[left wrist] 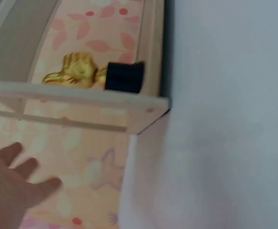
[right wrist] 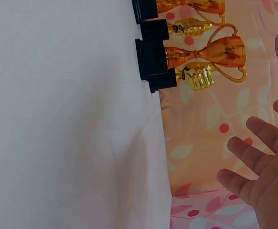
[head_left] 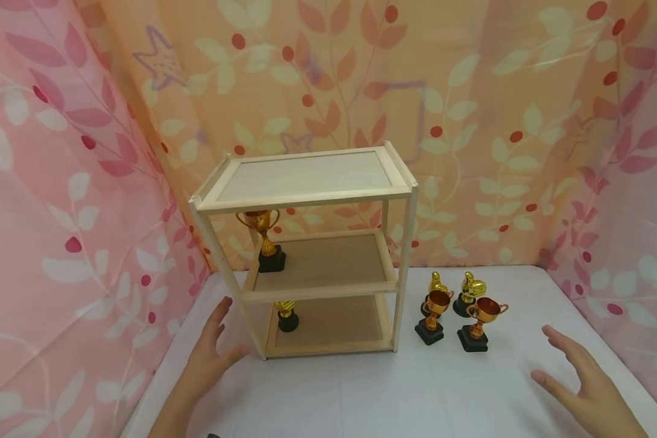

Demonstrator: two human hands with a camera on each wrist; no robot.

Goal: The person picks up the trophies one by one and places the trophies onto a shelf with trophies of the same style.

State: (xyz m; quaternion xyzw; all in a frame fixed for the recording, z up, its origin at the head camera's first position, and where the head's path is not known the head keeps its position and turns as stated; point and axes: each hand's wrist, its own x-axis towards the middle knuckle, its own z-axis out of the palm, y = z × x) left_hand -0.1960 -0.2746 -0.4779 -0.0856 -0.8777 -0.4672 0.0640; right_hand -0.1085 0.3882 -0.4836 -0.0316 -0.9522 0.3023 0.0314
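Note:
A pale wooden three-tier shelf [head_left: 317, 296] stands on the white table. On its middle tier, at the left, is a bronze-coloured cup trophy [head_left: 260, 226] with a black base. Below it, on the bottom tier, sits a gold hand-shaped trophy [head_left: 287, 317], partly hidden by the frame. My left hand [head_left: 208, 356] hovers left of the shelf, fingers spread, holding nothing. Right of the shelf stand two cup trophies [head_left: 431, 313] [head_left: 483, 319] in front of two gold thumbs-up trophies [head_left: 437, 284] [head_left: 471, 289]. My right hand [head_left: 588, 383] is apart from them, fingers extended and holding nothing.
Patterned fabric [head_left: 471, 121] hangs behind the table and along both sides. The shelf's top panel [head_left: 306, 177] bears nothing. A small dark object [head_left: 213, 435] shows at the bottom edge of the head view. White cloth [head_left: 361, 395] covers the table.

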